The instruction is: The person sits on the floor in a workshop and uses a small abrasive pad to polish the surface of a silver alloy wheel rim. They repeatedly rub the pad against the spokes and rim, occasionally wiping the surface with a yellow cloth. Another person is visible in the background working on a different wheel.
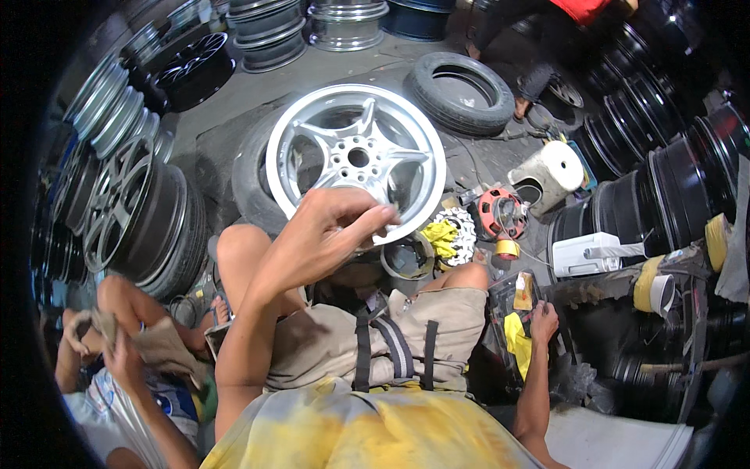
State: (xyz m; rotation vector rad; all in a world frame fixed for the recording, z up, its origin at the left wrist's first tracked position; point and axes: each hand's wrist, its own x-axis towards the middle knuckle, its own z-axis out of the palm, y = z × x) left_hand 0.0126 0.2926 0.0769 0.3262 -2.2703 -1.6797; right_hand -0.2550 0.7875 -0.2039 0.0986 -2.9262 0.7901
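A silver five-spoke wheel rim [426, 156] lies face up on a tyre [248, 184] in front of my knees. Over the rim's near edge is my left hand [328, 234], its fingers curled in and the thumb pressed toward the index finger. Whatever it pinches, if anything, is hidden. Off to my right, my right hand [544, 320] is closed at the side of a dark tray [500, 301], and I cannot make out what is in it. A yellow cloth [516, 344] and a small yellowish block [523, 291] lie in that tray, close to the right hand.
Beyond my knees sit a round tub [408, 258], a red reel [501, 213] and a white stool [551, 173]. Another tyre [461, 94] lies farther off. Stacked rims line both sides. One person [133, 391] sits at my left; another, in red [582, 8], is at the far right.
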